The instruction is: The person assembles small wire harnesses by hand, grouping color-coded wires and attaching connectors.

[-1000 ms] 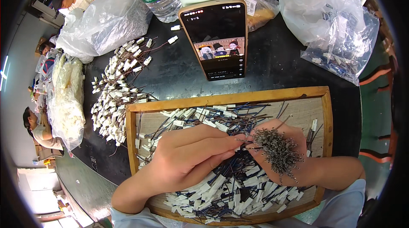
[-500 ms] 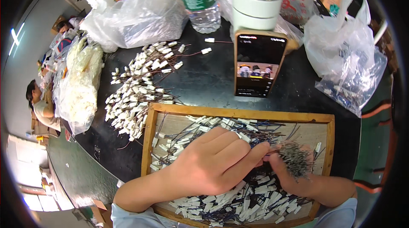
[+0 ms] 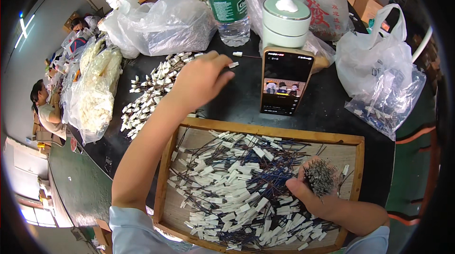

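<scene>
My left hand [image 3: 201, 81] is stretched over a pile of white plug connectors on short brown wires [image 3: 150, 104], its thumb and fingers apart. A single white connector [image 3: 233, 64] lies on the table close to its fingertips. Inside a wooden-framed tray [image 3: 279, 133], my right hand [image 3: 313, 190] is closed around a dense bundle of thin wires with grey metal tips [image 3: 322, 178]. The tips point up, and the fingers behind the bundle are mostly hidden. Many white connectors on dark wires [image 3: 227, 183] fill the tray beneath.
Behind the tray a phone [image 3: 286, 83] leans upright against a pale green lidded cup [image 3: 286, 24]. A water bottle [image 3: 229, 9] stands beside it. Plastic bags [image 3: 163, 24] lie at the back left, with another bag [image 3: 379, 69] at the right. People sit at the far left.
My left hand has left the right hand and swung up and leftward to the loose pile beyond the tray. The right hand still grips the wire bundle, near the same spot.
</scene>
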The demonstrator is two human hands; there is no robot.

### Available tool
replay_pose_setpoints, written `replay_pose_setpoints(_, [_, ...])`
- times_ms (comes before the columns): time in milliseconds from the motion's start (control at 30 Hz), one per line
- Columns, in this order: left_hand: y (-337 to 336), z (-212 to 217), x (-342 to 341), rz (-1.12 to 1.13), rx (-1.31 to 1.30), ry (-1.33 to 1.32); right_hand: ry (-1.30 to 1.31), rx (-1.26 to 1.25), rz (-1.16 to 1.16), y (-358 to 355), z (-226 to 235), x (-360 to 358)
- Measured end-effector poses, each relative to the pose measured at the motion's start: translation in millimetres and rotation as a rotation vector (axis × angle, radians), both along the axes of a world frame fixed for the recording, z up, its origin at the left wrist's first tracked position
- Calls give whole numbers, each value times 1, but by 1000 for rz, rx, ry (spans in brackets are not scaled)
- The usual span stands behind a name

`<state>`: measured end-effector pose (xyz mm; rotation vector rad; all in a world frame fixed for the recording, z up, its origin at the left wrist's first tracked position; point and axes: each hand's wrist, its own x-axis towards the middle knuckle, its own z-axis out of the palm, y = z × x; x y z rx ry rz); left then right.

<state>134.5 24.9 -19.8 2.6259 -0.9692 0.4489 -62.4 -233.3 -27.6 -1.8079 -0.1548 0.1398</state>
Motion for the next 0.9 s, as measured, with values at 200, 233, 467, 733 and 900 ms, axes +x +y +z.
replay_pose_setpoints(200, [-23, -44, 43, 90, 222, -5, 258, 223, -50, -3, 6, 0])
replay_pose_setpoints(233, [-23, -44, 48, 78, 219, 2, 247, 211, -20, -5, 6, 0])
replay_pose_setpoints(467, [4, 7, 61, 104, -812, 792, 285, 278, -43, -1, 1, 3])
replay_pose_setpoints(733, [9, 0, 50, -116, 15, 702, 326, 275, -54, -4, -1, 4])
replay_pose_setpoints(900, [-9, -12, 69, -226, 173, 48, 316, 272, -100, -2, 2, 2])
